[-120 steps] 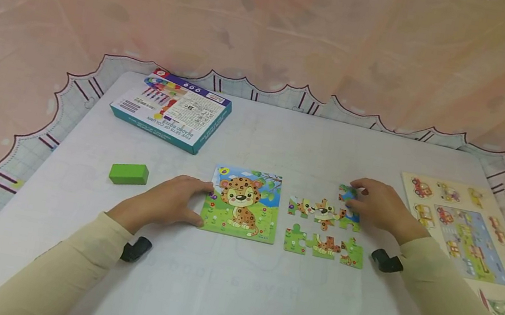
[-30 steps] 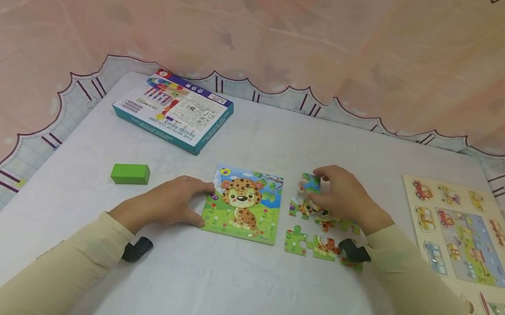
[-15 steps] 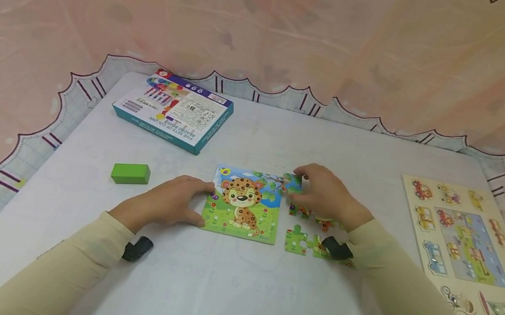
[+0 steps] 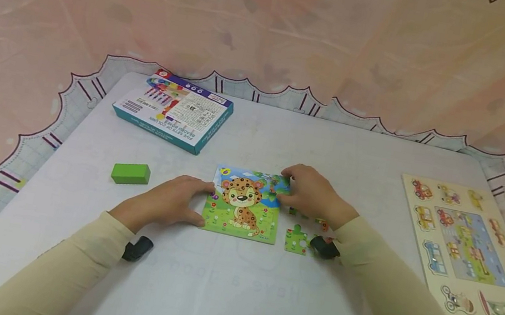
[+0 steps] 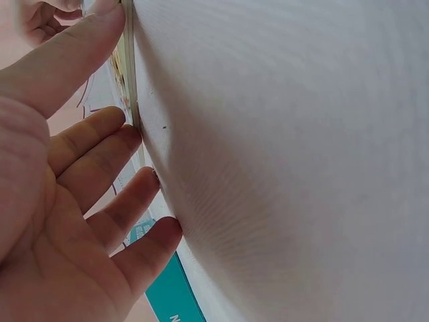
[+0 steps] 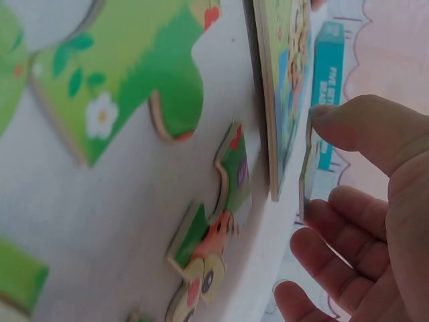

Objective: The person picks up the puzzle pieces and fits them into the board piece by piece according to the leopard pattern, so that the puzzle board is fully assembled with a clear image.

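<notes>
A square leopard puzzle board [image 4: 238, 224] lies flat in the middle of the head view. My left hand [image 4: 169, 199] rests beside its left edge, thumb and fingers spread and touching the rim. In the left wrist view, the thumb [image 5: 74, 57] lies against the board's edge, with the fingers lower down. My right hand [image 4: 316, 194] pinches a thin puzzle piece [image 6: 308, 178] between thumb and fingers, over the board's upper right corner. The right wrist view has that piece edge-on, raised above the board. Loose puzzle pieces [image 4: 296, 241] lie right of the board, partly hidden by the right hand and wrist.
A teal and white box [image 4: 172, 109] lies at the back left, and a green block [image 4: 130, 173] left of the left hand. A wooden picture board [image 4: 464, 307] with vehicle shapes lies at the right. A patterned curtain [image 4: 275, 26] hangs behind the white table [image 4: 225, 310].
My right hand has lifted a blue-green puzzle piece from the upper right of the loose pieces and carried it left over the board's upper right corner. The left hand has stayed at the board.
</notes>
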Demonstrator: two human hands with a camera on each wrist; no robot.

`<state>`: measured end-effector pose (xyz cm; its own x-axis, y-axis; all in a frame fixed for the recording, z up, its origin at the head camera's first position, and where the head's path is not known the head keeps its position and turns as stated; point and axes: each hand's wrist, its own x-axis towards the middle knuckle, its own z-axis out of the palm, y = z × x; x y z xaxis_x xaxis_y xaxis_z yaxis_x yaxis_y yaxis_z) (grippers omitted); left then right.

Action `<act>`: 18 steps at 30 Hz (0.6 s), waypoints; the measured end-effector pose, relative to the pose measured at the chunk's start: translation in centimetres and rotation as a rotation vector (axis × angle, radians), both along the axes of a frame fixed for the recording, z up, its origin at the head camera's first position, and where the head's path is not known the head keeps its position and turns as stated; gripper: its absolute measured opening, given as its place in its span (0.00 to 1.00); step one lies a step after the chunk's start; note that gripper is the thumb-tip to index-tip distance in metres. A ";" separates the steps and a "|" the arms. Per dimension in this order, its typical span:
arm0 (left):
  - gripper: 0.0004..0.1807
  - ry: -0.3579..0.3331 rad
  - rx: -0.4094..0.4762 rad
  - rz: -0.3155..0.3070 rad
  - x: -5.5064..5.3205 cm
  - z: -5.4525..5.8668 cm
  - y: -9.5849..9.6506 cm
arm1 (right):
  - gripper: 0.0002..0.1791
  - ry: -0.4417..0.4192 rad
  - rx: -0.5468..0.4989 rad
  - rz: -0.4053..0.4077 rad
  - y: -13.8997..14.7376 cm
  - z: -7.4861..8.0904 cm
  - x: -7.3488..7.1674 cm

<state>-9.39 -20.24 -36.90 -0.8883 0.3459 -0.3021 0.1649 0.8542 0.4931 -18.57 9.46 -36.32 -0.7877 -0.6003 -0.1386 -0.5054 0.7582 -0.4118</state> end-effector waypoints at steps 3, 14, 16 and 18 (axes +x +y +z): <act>0.42 0.001 0.001 -0.002 0.0 0.0 0.0 | 0.31 0.002 0.016 0.002 -0.4 -0.2 -0.1; 0.42 -0.001 0.001 0.003 0.0 0.0 0.0 | 0.32 0.009 0.052 0.009 -1.8 -0.8 0.0; 0.42 0.001 0.000 0.005 0.0 0.0 0.0 | 0.31 0.016 0.053 0.012 -1.9 -0.9 0.0; 0.42 0.004 0.001 0.004 0.0 -0.1 0.0 | 0.31 0.023 0.050 0.013 -2.0 -1.1 0.1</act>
<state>-9.35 -20.21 -36.97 -0.8910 0.3423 -0.2982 0.1629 0.8543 0.4936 -18.50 7.43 -37.39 -0.7832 -0.6032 -0.1505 -0.5242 0.7709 -0.3619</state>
